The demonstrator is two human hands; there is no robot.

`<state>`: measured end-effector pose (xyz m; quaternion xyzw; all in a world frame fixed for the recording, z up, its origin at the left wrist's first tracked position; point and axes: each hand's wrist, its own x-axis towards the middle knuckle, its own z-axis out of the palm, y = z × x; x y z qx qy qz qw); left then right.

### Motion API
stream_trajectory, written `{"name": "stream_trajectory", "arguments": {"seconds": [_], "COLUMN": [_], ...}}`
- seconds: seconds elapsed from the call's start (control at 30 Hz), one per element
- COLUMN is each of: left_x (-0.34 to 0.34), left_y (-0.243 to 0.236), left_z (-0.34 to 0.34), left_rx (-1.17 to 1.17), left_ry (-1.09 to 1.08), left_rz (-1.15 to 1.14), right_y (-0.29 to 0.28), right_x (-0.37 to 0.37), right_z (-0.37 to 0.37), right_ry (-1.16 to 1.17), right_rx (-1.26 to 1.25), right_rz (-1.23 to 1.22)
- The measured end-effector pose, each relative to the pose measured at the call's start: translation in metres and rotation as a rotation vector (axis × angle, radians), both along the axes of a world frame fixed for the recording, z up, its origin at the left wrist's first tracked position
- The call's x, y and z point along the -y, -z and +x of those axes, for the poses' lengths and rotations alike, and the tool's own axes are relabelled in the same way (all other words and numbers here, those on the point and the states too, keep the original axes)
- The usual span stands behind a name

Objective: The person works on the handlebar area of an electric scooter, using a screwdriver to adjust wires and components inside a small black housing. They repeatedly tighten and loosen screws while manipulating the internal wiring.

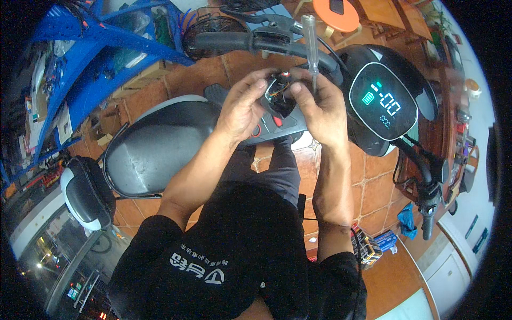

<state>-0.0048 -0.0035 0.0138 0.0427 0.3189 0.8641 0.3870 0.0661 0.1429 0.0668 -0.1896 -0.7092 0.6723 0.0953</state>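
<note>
Between my two hands is an open black plastic housing (282, 104) with thin coloured wires inside and a small red part at its top edge; it looks like a handlebar switch. My left hand (242, 104) grips its left side, with the thumb on the rim. My right hand (325, 112) closes on the right side, its thumb over the inner edge. A screwdriver (310, 40) with a clear handle points upward, its shaft running down behind my right hand's fingers, which seem to hold it. Just beyond is the scooter's black handlebar grip (221, 42) with a brake lever (269, 20).
The scooter's lit display (384, 101) stands at the right, its other grip (428, 224) lower down. A black seat (160, 146) lies left, with a backrest (88, 194) behind it. Blue shelving (69, 26) fills the far left. An orange stool (336, 16) stands at the back.
</note>
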Motion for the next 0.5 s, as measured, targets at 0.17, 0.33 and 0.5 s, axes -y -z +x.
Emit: {"name": "stream_trajectory", "arguments": {"seconds": [0.17, 0.33, 0.5], "left_x": [0.001, 0.0, 0.001], "left_y": [-0.001, -0.001, -0.001], "left_z": [-0.002, -0.001, -0.003], "left_rx": [-0.081, -0.132, -0.127], "left_ry": [0.025, 0.005, 0.022], "left_rz": [-0.06, -0.083, -0.047], "right_y": [0.002, -0.006, -0.005], "right_x": [-0.004, -0.013, -0.013], "right_z": [0.0, 0.004, 0.006], "right_ry": [-0.058, -0.103, -0.195], "right_rx": [-0.033, 0.179, 0.093], "right_rz": [-0.13, -0.222, -0.285]}}
